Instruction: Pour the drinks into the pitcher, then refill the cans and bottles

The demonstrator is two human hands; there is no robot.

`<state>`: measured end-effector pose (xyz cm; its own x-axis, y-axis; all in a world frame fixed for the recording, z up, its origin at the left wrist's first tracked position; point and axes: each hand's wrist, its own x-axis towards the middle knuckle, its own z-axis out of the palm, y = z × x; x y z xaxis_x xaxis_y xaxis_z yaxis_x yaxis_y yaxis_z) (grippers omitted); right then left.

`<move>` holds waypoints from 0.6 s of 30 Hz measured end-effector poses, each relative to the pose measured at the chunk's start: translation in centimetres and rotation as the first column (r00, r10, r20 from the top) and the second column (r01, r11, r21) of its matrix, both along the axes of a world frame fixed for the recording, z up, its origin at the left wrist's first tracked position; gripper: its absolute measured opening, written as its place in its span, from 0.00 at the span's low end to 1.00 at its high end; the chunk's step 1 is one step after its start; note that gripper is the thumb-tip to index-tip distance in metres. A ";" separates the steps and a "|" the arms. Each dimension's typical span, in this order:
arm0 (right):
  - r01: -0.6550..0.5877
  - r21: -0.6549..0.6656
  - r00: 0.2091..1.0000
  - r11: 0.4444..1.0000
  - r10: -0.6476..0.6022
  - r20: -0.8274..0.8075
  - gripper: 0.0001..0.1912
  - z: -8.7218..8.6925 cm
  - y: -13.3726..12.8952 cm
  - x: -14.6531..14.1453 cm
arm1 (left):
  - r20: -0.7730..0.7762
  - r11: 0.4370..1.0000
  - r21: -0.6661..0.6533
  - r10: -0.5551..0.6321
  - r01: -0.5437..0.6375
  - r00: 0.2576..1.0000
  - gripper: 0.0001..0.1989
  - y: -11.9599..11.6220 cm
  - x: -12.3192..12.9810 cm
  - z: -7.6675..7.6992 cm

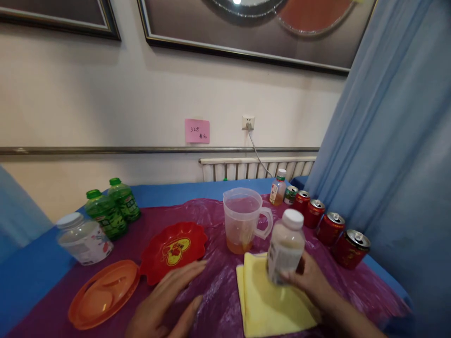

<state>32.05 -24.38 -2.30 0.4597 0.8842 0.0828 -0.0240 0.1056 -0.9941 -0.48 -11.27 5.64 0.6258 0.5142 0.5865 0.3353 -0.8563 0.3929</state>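
Observation:
My right hand (310, 277) grips the lower part of a white-capped plastic bottle (286, 246), held upright over a folded yellow cloth (271, 305). Whether its base touches the cloth I cannot tell. Just behind it stands a clear plastic measuring jug (239, 220) with amber liquid at the bottom, its handle towards the bottle. My left hand (169, 305) is empty, fingers stretched out and thumb apart, in front of a red scalloped tray (174, 251). To the left of that hand lies an orange divided plate (104, 295).
Two green bottles (107, 213) and a white-lidded clear jar (84, 239) stand at the left. Along the right edge runs a row of several cans (329, 229), with a juice bottle (278, 188) behind. Purple plastic sheeting (214, 277) covers the table; a blue curtain (394, 141) hangs at the right.

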 end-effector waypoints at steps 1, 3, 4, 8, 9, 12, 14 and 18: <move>-0.147 -0.010 0.988 0.989 0.147 -0.051 0.43 -0.2 -0.9 -1.3 | -0.027 0.998 -0.019 -0.062 0.062 0.998 0.26 -0.4 1.3 2.2; -0.351 -0.008 0.933 0.936 0.349 -0.086 0.47 -0.2 -2.1 -3.6 | -0.099 0.975 -0.045 -0.223 0.220 0.970 0.28 -1.2 3.6 6.0; -0.406 -0.006 0.912 0.914 0.405 -0.065 0.48 -0.1 -2.3 -4.5 | -0.147 0.953 -0.077 -0.303 0.295 0.942 0.28 -1.6 4.5 7.6; -0.482 -0.012 0.873 0.876 0.481 0.084 0.38 1.2 -2.3 -6.4 | -0.299 0.789 -0.227 -0.614 0.571 0.730 0.26 -2.8 7.0 11.5; -0.494 -0.010 0.866 0.869 0.493 0.089 0.35 1.5 -2.3 -6.6 | -0.322 0.754 -0.269 -0.657 0.600 0.682 0.25 -3.0 7.4 12.0; -0.515 -0.008 0.855 0.857 0.514 0.068 0.33 1.8 -2.6 -6.7 | -0.336 0.713 -0.333 -0.702 0.618 0.628 0.23 -3.6 7.9 12.6; -0.518 -0.012 0.853 0.855 0.518 0.069 0.34 1.6 -2.9 -6.7 | -0.330 0.732 -0.321 -0.681 0.600 0.654 0.19 -3.8 8.0 12.1; -0.484 -0.042 0.869 0.874 0.485 0.093 0.38 0.8 -3.2 -7.1 | -0.310 0.844 -0.169 -0.535 0.509 0.785 0.15 -3.5 8.3 9.1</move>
